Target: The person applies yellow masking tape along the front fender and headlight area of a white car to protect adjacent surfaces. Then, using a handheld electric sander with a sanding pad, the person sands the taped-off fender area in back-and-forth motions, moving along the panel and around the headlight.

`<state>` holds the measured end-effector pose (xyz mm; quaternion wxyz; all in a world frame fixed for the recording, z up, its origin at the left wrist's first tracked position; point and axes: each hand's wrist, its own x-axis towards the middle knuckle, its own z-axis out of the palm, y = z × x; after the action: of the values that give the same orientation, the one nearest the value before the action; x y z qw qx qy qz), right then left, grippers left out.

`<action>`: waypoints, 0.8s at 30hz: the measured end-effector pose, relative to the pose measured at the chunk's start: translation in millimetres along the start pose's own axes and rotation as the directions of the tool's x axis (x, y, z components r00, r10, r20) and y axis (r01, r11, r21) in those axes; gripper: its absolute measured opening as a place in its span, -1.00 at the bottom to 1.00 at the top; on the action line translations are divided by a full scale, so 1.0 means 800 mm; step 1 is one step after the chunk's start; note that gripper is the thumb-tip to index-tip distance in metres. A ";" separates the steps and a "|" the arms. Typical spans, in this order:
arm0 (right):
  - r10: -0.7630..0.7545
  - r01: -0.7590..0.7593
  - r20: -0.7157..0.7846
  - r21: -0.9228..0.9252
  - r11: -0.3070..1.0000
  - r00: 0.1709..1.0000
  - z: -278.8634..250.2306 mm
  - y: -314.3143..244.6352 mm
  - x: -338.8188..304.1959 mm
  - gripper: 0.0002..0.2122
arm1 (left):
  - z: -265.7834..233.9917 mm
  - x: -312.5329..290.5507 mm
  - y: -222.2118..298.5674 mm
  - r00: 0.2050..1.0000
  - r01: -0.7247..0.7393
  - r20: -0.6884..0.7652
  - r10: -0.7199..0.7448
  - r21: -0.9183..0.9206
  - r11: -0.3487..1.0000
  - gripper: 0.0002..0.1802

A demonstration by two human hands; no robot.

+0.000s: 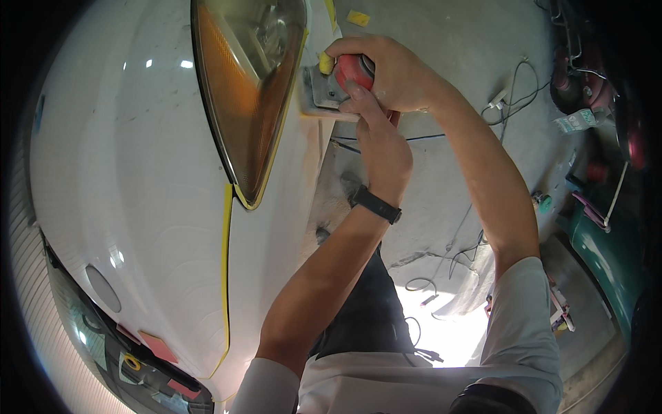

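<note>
An electric sander with a red and black body and a flat grey rectangular pad rests against the white car's corner beside the headlight. My right hand wraps over its top, fingers reaching to the yellow part in front. From below, my left hand, with a black watch on the wrist, closes on the sander's near side. Part of the body is hidden by both hands. Yellow masking tape runs along the headlight's edge and the seam below it. Bare, sanded patches show around the pad.
The white hood fills the left, with red sanding pads and a yellow tape roll near the windshield. Cables lie across the concrete floor to the right. A dark green panel stands at far right.
</note>
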<state>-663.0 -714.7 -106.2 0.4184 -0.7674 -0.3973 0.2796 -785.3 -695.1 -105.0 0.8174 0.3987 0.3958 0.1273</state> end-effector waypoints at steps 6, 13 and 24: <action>0.042 -0.040 0.051 -0.052 0.998 0.998 -0.024 0.009 0.028 -0.27 | 0.021 0.028 0.008 0.998 0.061 -0.007 -0.061 -0.034 0.998 0.10; 0.093 -0.093 0.106 -0.002 0.996 0.990 -0.034 0.032 0.053 -0.26 | 0.029 0.063 0.005 0.998 0.046 -0.045 -0.040 0.149 0.988 0.09; 0.097 -0.098 -0.022 -0.038 0.994 0.995 -0.002 0.000 -0.002 -0.36 | -0.004 0.001 0.007 0.986 0.162 0.021 -0.163 0.044 0.986 -0.02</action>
<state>-662.8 -717.0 -105.0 0.3934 -0.7967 -0.3604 0.2841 -786.9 -689.1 -102.2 0.8214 0.3837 0.4193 0.0470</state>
